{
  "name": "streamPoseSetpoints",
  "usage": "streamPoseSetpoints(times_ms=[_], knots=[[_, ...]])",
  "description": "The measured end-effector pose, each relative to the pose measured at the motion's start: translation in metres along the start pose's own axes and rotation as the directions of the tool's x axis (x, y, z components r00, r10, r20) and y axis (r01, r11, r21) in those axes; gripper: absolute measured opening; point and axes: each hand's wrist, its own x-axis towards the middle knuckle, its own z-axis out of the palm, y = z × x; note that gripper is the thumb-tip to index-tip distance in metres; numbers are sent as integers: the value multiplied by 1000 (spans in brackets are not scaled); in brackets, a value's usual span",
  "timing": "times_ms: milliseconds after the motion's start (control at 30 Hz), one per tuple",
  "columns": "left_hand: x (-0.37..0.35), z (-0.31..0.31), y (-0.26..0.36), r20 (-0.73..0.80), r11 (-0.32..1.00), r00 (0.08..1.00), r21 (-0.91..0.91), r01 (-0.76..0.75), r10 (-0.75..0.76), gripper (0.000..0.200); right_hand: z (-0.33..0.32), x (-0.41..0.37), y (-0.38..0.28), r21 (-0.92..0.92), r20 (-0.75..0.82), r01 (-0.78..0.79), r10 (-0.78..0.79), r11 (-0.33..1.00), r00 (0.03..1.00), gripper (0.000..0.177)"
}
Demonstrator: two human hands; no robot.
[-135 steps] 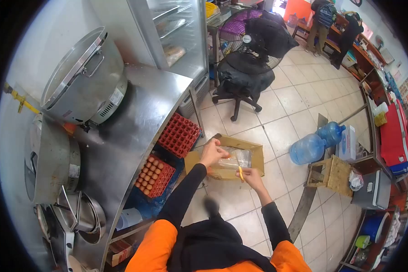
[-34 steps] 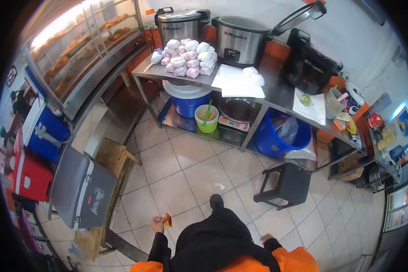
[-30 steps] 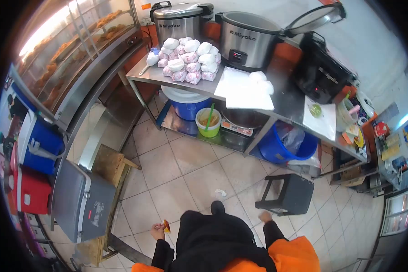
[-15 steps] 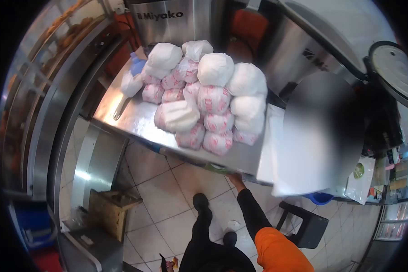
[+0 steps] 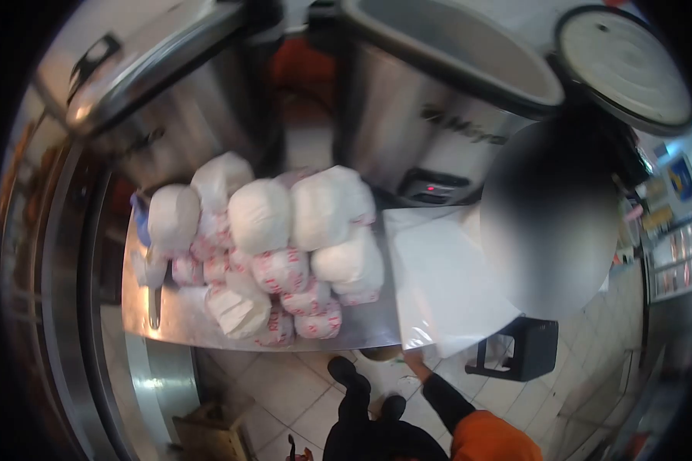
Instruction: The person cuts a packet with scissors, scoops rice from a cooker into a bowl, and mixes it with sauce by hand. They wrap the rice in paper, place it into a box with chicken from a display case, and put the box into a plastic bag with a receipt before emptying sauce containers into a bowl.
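Observation:
My right hand, below an orange sleeve, reaches to the front edge of the steel table, just beneath the corner of a stack of white paper sheets. Its fingers are hidden at the edge, beside a rounded rim under the tabletop. My left hand is not visible. Left of the sheets is a pile of rounded bundles wrapped in white paper with pink print; plain white ones sit on top. A handled utensil lies at the table's left end.
Two large steel Miyako cookers stand behind the pile, one with a lit red light. A round lid is at upper right. A black stool stands on the tiled floor. A blurred oval hides part of the right side.
The view has swung right and up, so more of the cookers shows and the pile sits further left and lower. My right hand is now nearer the sheets' corner.

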Motion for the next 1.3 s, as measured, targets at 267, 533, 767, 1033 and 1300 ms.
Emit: streamPoseSetpoints(times_ms=[267, 533, 767, 1033, 1300], knots=[[54, 50, 155, 448, 805, 848, 369, -465, 285, 17, -289, -105, 39, 105, 463, -548, 447, 830, 765, 53], [-57, 145, 328, 750, -38, 170, 252, -967, 639, 20, -652, -137, 68, 215, -166, -587, 622, 780, 765, 26], [-189, 239, 407, 391, 352, 378, 138, -926, 839, 24, -698, -64, 129, 992, 30, -84, 466, 97, 884, 27], [-236, 320, 447, 71, 297, 315, 189, -936, 947, 29, -689, 56, 225, 986, 45, -25, 114, -167, 993, 36], [-299, 359, 452, -113, 543, 531, 163, -824, 840, 18, -702, 113, 249, -108, -316, 397, -410, 912, 856, 30]])
